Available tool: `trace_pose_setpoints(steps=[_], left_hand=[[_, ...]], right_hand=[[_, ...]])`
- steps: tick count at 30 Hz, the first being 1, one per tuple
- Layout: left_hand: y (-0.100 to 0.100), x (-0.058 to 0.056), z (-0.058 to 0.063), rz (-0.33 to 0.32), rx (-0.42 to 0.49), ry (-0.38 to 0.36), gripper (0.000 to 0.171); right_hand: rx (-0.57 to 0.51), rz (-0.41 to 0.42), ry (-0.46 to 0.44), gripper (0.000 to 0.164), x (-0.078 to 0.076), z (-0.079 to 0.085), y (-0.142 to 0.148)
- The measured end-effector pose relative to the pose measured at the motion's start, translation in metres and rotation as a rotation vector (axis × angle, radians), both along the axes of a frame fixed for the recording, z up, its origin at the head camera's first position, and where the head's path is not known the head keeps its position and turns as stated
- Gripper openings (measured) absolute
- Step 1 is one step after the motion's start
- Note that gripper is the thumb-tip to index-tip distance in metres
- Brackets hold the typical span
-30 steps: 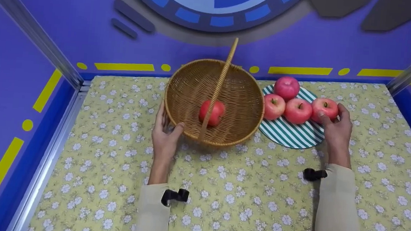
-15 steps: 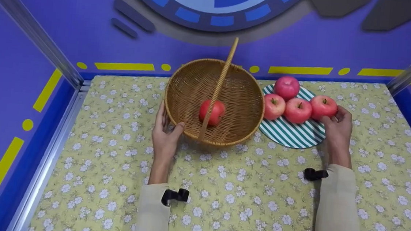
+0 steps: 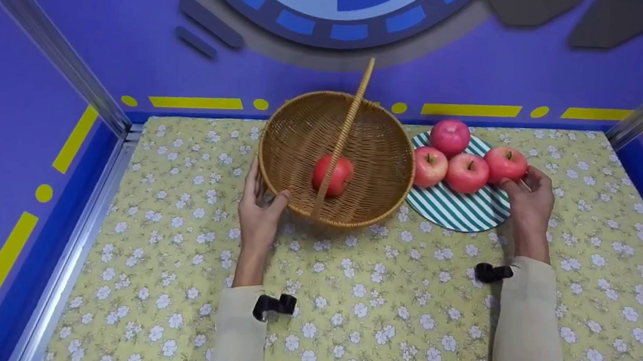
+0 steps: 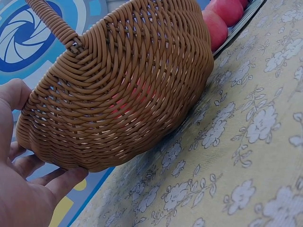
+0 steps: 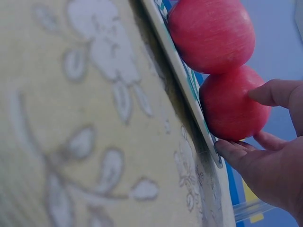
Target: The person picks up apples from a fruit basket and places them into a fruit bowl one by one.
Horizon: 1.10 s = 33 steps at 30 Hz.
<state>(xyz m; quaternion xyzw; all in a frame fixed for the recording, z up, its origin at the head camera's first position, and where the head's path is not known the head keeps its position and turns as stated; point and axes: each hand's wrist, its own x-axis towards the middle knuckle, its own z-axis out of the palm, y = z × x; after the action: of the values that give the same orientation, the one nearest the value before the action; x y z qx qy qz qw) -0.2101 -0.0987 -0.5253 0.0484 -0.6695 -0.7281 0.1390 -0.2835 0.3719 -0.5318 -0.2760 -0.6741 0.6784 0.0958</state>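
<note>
A brown wicker basket (image 3: 380, 168) with an arched handle stands tilted at the middle back, one red apple (image 3: 339, 176) inside it. My left hand (image 3: 260, 216) holds the basket's left side, thumb at the rim and fingers spread under the woven wall (image 4: 128, 94). To the right, several apples rest on a round green-and-white striped plate (image 3: 462, 211). My right hand (image 3: 530, 205) has the rightmost apple (image 3: 504, 165) between thumb and fingers. In the right wrist view the thumb presses that apple's (image 5: 232, 104) side, with fingertips low near the plate's edge.
Beside the held apple sit a front middle apple (image 3: 467, 173), a left apple (image 3: 429, 167) close to the basket rim, and a darker apple (image 3: 449, 137) behind. A flowered cloth (image 3: 368, 322) covers the table. A purple wall (image 3: 318, 71) rises at the back.
The rightmost apple has shifted slightly back and left, and my right thumb has slid from its front top to its lower front. My left hand and the basket have stayed in place.
</note>
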Motion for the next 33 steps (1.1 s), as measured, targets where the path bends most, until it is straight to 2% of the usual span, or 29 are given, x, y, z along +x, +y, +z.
trace_pose_setpoints(steps=[6,12,20,27,33], left_hand=[[0.0,0.0,0.0,-0.003,0.008,0.003,0.088],[0.0,-0.001,0.0,-0.006,0.007,-0.003,0.089],[-0.001,-0.002,0.0,-0.008,0.008,0.003,0.09],[-0.001,-0.002,-0.001,-0.014,0.02,0.006,0.089],[-0.001,-0.002,-0.001,-0.01,0.011,0.008,0.089]], right_hand=[[0.023,-0.035,0.035,0.075,0.003,0.006,-0.001],[0.132,-0.038,0.068,0.074,0.009,0.014,-0.001],[0.208,-0.04,0.084,0.069,0.01,0.023,-0.004],[0.206,-0.039,0.112,0.066,0.012,0.03,-0.01],[0.236,-0.004,0.161,0.065,0.014,0.035,-0.017]])
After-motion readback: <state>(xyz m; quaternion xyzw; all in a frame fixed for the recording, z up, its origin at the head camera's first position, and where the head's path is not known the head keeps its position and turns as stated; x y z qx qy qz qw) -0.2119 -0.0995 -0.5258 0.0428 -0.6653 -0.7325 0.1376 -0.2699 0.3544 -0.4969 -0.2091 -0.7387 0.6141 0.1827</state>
